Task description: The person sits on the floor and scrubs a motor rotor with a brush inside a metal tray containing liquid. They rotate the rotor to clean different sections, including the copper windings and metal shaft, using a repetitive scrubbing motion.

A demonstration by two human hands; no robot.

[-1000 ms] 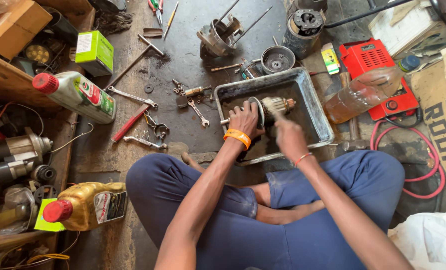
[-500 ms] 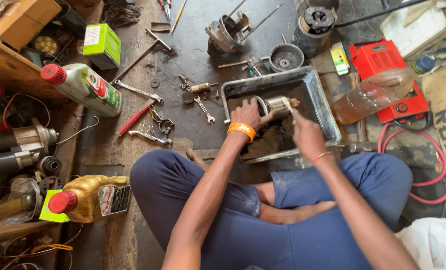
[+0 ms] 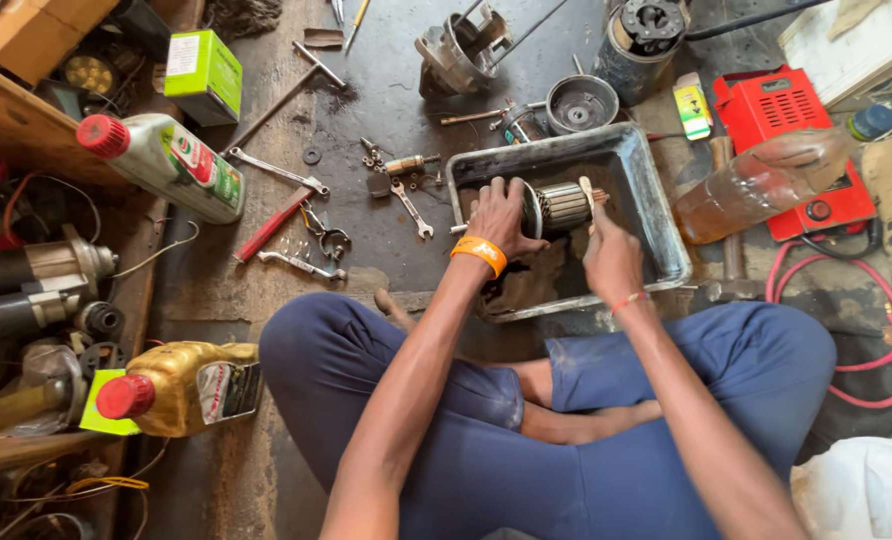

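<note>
Gripping a ribbed metal motor armature (image 3: 563,207) over the grimy rectangular metal tray (image 3: 656,215), the left hand (image 3: 501,215) curls around its left end; the right hand (image 3: 611,260) pinches a thin pale brush handle (image 3: 588,192) against its right side.

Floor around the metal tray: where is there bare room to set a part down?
Bare floor lies between the green box and the motor housing, and left of the metal tray below the small wrench. Crowded: beside the red-handled tool, among spanners.
</note>
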